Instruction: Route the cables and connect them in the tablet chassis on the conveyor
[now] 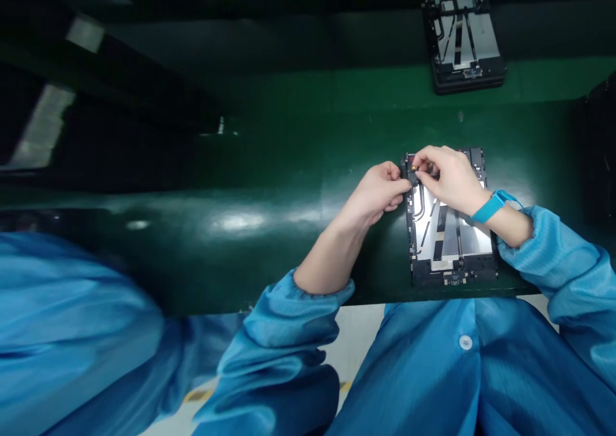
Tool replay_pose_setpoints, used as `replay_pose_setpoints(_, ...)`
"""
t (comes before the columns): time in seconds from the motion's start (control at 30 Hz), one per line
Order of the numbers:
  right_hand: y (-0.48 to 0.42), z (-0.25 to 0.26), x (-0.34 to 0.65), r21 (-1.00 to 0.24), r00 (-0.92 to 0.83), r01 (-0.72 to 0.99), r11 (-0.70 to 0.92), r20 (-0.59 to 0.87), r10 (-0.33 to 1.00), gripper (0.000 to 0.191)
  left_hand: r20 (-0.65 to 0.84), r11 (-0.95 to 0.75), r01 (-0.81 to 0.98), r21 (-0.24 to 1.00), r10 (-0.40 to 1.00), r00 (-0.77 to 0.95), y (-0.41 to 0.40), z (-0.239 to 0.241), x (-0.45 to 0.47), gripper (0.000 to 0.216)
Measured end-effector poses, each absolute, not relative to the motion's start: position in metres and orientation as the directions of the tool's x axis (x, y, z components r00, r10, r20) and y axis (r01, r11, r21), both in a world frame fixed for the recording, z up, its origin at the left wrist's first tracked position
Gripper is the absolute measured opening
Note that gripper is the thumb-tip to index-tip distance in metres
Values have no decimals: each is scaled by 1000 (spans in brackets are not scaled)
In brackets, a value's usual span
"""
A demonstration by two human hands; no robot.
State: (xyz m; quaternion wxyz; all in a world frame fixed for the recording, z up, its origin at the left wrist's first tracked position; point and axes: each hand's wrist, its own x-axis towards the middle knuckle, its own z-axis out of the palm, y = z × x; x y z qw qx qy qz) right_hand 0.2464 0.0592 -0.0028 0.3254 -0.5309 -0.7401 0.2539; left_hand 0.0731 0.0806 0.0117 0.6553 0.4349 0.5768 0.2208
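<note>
Blue smock, then half-curled hands, any hold unclear, partly over opened device; similar device beyond, co-worker's clothing left.

Looks like an electronics assembly workshop, judging by the green bench beneath the left hand, opened flat device under the right hand, blue wrist strap behind it, similar unit beyond both, co-worker's smock farther left.

Pale floor underlies a (glossy) green table.
</note>
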Motion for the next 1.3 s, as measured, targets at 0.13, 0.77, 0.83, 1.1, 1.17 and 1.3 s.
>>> replay_pose_setpoints(0.13,60,0,246,-733,-228,634,247,128,965,25,-508,494,123,861,813,284,80,1,70,37)
replay_pose_setpoints(0.77,34,-1,291,-609,63,748,264,462,885,29,-503,424,330,844,837,212,72,10,72,17)
replay_pose_setpoints(0.83,12,-4,304,-682,187,720,126,365,912,41,-358,218,497,840,911,205,58,8,60,5)
replay_pose_setpoints(1.1,-53,-24,283,-893,218,444,-73,28,976,74,-219,107,359,927,932,289,12,-9,57,62)
replay_pose_setpoints(1.17,-45,-20,273,-936,194,347,-56,13,981,76,-279,252,133,959,925,257,23,-9,50,73)
replay_pose_setpoints(1.3,-41,31,265,-984,166,113,140,157,973,33,-409,405,63,912,908,93,66,8,-5,74)
